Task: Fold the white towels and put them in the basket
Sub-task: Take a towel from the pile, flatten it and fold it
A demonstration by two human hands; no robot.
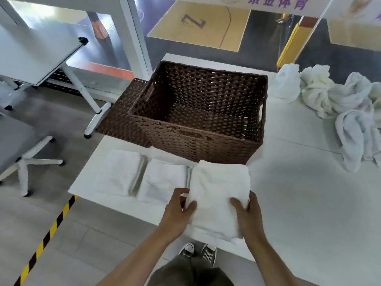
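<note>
White table [299,193] bears a brown woven basket [198,139] at its far side. Just in front of the basket, the left hand [179,209] and the right hand [248,217] each grasp one side of a folded towel [218,182], with the thumbs on top. Two other folded towels [162,180] lie flat to its left, and a crumpled towel pile [340,100] lies at the far right.

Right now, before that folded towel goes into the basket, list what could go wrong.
1. The left hand and right hand grip the held towel only at its near end; lifted so, the far end may sag and unfold.
2. Its far end lies close to the tall near wall of the basket, so it could catch on the rim.
3. The middle folded towel lies right beside the left hand; a sideways pull might ruffle it.
</note>
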